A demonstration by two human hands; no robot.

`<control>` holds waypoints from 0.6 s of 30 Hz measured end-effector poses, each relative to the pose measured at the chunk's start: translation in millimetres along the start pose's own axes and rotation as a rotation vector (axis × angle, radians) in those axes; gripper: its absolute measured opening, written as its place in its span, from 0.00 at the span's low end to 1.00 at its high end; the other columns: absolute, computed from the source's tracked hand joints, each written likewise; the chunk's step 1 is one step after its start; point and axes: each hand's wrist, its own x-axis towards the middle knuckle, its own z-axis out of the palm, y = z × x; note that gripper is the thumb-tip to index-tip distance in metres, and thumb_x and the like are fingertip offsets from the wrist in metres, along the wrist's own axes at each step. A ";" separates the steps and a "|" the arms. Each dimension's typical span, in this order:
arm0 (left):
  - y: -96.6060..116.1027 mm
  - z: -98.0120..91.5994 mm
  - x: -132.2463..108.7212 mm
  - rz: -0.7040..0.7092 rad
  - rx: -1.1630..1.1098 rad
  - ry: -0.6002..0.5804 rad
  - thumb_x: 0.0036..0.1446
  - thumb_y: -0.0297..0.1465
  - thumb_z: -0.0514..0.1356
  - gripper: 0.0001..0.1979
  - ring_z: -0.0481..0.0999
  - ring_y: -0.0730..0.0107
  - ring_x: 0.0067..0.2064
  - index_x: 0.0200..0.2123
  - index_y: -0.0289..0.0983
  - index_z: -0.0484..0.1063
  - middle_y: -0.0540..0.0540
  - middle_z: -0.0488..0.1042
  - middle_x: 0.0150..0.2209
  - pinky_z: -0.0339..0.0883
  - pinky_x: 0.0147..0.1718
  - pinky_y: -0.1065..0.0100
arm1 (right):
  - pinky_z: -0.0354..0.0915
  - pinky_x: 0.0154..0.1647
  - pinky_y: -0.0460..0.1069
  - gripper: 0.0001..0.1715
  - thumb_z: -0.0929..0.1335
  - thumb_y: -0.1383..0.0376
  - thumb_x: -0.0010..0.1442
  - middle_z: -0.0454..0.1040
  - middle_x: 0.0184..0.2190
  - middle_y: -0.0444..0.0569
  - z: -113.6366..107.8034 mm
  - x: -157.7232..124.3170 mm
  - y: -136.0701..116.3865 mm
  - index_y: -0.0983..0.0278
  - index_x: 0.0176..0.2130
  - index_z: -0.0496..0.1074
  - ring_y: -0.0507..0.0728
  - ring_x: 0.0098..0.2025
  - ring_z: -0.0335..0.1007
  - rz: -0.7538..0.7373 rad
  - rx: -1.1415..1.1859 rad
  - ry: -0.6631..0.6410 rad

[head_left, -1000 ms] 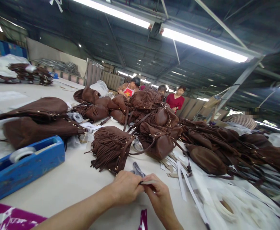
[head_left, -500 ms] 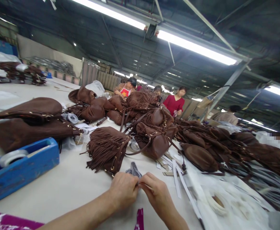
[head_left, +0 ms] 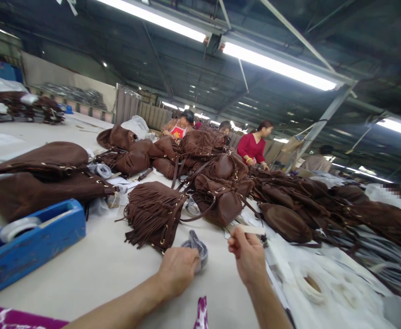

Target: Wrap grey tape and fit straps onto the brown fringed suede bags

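Observation:
My left hand [head_left: 179, 269] is closed on a grey looped bundle [head_left: 202, 256], which looks like a coiled strap or plastic strip, on the pale table. To its right, my right hand [head_left: 250, 258] is raised with a short pale strip [head_left: 251, 230] pinched between thumb and finger. Just beyond my left hand lies a brown fringed bag [head_left: 154, 212] with metal eyelets along its edge. Another brown drawstring bag [head_left: 219, 201] rests behind my right hand.
A blue tape dispenser [head_left: 35, 244] stands at the left. Brown bags [head_left: 286, 224] are heaped across the table. At the right lie a white roll [head_left: 312, 283] and grey coiled strips [head_left: 392, 269]. A person in red [head_left: 251, 148] stands beyond the heap.
My right hand has moved away from my left, rightward and up, and now shows a pale strip. More of the grey bundle is visible. The person in red has lowered their hands toward the bags.

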 end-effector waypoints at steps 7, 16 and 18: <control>-4.6 -3.3 4.3 0.008 -0.048 -0.003 0.62 0.34 0.48 0.13 0.77 0.59 0.38 0.33 0.39 0.71 0.45 0.78 0.35 0.62 0.35 0.66 | 0.58 0.18 0.46 0.15 0.68 0.56 0.54 0.68 0.16 0.42 -25.5 -28.0 14.1 0.60 0.21 0.66 0.52 0.17 0.64 0.048 -0.337 -0.236; -7.7 -4.5 2.7 0.079 -0.057 -0.035 0.63 0.35 0.50 0.11 0.77 0.59 0.41 0.39 0.40 0.70 0.47 0.78 0.38 0.64 0.37 0.67 | 0.63 0.32 0.48 0.08 0.65 0.63 0.57 0.67 0.32 0.47 35.5 -46.7 18.4 0.61 0.28 0.72 0.56 0.35 0.67 -0.205 -0.255 -0.325; -7.7 -5.0 2.8 0.107 -0.034 -0.061 0.63 0.37 0.50 0.11 0.77 0.58 0.42 0.40 0.40 0.70 0.46 0.78 0.39 0.65 0.37 0.66 | 0.62 0.38 0.49 0.07 0.66 0.65 0.55 0.68 0.36 0.47 30.0 -39.5 15.5 0.61 0.27 0.72 0.58 0.41 0.67 -0.236 -0.309 -0.356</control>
